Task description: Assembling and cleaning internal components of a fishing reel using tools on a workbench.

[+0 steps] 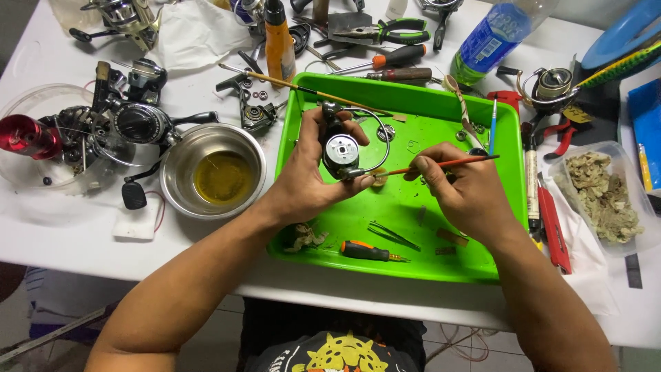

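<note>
Nearest me, low in the frame, a small screwdriver [370, 252] lies in the green tray [482, 265]. Mid-frame, my right hand [463, 191] pinches a thin orange brush [441, 165], light and whippy, best held near its tip. My left hand [310, 172] wraps the reel body [341, 148] at centre: dense, likely greasy, its wire bail delicate, so I grip the housing. Farther left sits a steel bowl [215, 172].

Place: small repair workshop | Signs: white bench [62, 234] crowded with stripped fishing reels [131, 124], pliers [385, 31], screwdrivers [389, 58], green parts tray [413, 269]
</note>
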